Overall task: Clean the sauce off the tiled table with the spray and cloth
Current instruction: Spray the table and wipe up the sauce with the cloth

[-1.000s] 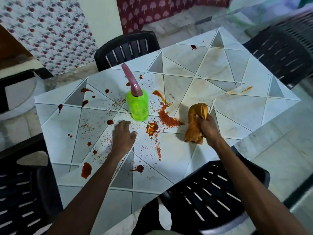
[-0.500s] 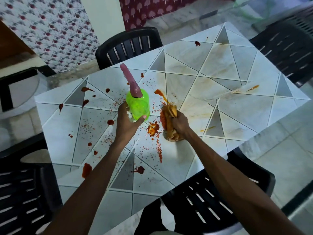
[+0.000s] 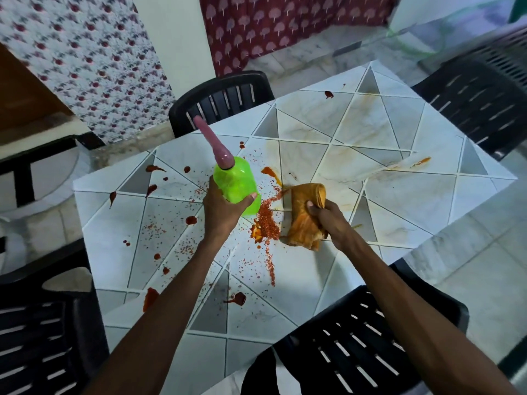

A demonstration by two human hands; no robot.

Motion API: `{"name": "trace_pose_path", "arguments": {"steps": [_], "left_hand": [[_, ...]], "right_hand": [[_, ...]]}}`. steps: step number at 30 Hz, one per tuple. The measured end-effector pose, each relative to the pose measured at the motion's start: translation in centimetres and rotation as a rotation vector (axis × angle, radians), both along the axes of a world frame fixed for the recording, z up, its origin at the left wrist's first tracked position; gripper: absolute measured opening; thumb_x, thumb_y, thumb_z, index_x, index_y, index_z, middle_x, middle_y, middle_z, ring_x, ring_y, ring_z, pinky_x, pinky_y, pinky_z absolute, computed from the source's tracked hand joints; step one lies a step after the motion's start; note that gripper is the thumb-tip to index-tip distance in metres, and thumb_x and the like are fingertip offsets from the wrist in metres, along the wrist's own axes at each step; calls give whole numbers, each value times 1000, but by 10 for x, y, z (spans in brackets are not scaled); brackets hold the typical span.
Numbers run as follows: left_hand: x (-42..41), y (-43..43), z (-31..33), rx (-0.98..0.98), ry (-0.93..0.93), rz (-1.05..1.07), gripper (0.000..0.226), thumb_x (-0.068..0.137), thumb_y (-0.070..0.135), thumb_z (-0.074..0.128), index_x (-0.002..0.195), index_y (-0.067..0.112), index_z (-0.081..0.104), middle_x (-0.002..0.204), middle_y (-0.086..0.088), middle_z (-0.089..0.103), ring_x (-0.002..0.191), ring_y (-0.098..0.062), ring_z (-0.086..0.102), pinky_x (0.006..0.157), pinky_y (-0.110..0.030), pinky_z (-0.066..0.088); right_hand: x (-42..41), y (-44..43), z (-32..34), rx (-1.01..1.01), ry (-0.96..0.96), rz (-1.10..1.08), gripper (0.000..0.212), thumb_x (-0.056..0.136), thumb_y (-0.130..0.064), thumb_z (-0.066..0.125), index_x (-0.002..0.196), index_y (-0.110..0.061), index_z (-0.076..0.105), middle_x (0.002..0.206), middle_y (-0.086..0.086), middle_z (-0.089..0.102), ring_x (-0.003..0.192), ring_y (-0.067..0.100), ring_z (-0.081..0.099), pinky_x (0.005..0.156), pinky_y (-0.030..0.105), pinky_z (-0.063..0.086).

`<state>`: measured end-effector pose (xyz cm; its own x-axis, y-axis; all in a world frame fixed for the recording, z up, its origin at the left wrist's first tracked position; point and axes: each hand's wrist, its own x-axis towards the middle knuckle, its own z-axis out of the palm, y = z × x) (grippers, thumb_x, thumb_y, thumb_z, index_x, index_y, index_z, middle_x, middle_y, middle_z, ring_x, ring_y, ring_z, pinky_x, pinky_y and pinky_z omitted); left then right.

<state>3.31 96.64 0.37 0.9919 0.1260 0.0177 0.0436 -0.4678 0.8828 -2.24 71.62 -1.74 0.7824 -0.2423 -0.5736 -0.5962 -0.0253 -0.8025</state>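
A white tiled table with triangle patterns is spattered with red sauce; the thickest patch lies at its middle. My left hand grips a bright green spray bottle with a long pink nozzle, held just left of that patch. My right hand grips a bunched orange-stained cloth, which rests on the table right beside the patch. Orange smears mark the tiles to the right and far side.
Black plastic chairs stand around the table: one at the near edge, one at the left, one at the far side, one at the right. More sauce drops dot the left half.
My left hand went from resting on the table to gripping the spray bottle. My right hand swept the cloth left into the sauce patch, then back slightly right.
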Motion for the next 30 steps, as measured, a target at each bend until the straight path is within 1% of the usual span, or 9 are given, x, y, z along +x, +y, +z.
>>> {"name": "trace_pose_path", "arguments": {"steps": [2, 5, 7, 12, 17, 20, 23, 28, 30], "left_hand": [[3, -6, 10, -35, -20, -44, 86, 61, 48, 88, 134, 31, 46, 126, 6, 62, 114, -16, 59, 93, -31, 50], [6, -32, 28, -9, -52, -151, 88, 58, 53, 87, 133, 32, 46, 123, 6, 63, 110, -16, 59, 90, -30, 50], [7, -54, 32, 19, -53, -209, 87, 59, 50, 89, 132, 28, 47, 122, 5, 63, 108, -15, 59, 87, -28, 49], [8, -128, 24, 4, -44, -353, 86, 55, 49, 90, 127, 20, 51, 116, 2, 65, 104, -17, 60, 80, -26, 47], [13, -208, 10, -69, 0, -416, 86, 49, 59, 84, 120, 24, 53, 109, 7, 66, 98, -16, 61, 80, -33, 53], [20, -252, 0, -84, 20, -459, 81, 50, 53, 88, 118, 25, 53, 108, 5, 67, 98, -16, 63, 80, -36, 55], [23, -284, -8, -92, 32, -484, 77, 52, 44, 90, 115, 23, 54, 105, 5, 68, 95, -16, 63, 79, -35, 55], [28, -313, -21, -52, 21, -538, 78, 54, 40, 94, 118, 21, 53, 107, 5, 66, 97, -17, 62, 78, -29, 51], [29, -319, -27, -43, 22, -551, 80, 53, 45, 92, 119, 23, 53, 109, 5, 66, 99, -17, 62, 80, -30, 52]], "right_hand": [[-9, -13, 1, 65, 13, -60, 38, 97, -34, 64, 128, -12, 62, 114, 11, 72, 101, 30, 71, 94, 49, 56], [-28, -37, 8, 193, 4, -179, 26, 98, -27, 63, 119, -11, 63, 110, 12, 73, 96, 28, 71, 80, 39, 58], [-42, -50, 8, 268, 1, -259, 27, 98, -23, 63, 121, -8, 63, 113, 15, 73, 100, 31, 71, 82, 41, 58], [-73, -98, 8, 370, -1, -448, 43, 95, -27, 65, 132, -6, 57, 118, 17, 72, 109, 38, 68, 94, 57, 54], [-96, -145, 4, 474, 0, -608, 38, 98, -28, 62, 128, -5, 59, 115, 17, 73, 104, 36, 70, 82, 48, 58], [-105, -169, 1, 506, -4, -677, 35, 97, -28, 63, 124, -5, 60, 106, 15, 76, 96, 33, 72, 75, 44, 58], [-111, -183, -3, 532, -13, -718, 41, 97, -28, 62, 129, -3, 58, 112, 18, 73, 98, 34, 72, 72, 44, 60], [-114, -198, -10, 537, -21, -756, 46, 96, -28, 63, 134, -2, 56, 118, 19, 71, 104, 36, 70, 77, 47, 59], [-114, -203, -14, 540, -25, -758, 48, 95, -29, 64, 134, -2, 56, 117, 19, 71, 104, 36, 70, 81, 48, 59]]}}
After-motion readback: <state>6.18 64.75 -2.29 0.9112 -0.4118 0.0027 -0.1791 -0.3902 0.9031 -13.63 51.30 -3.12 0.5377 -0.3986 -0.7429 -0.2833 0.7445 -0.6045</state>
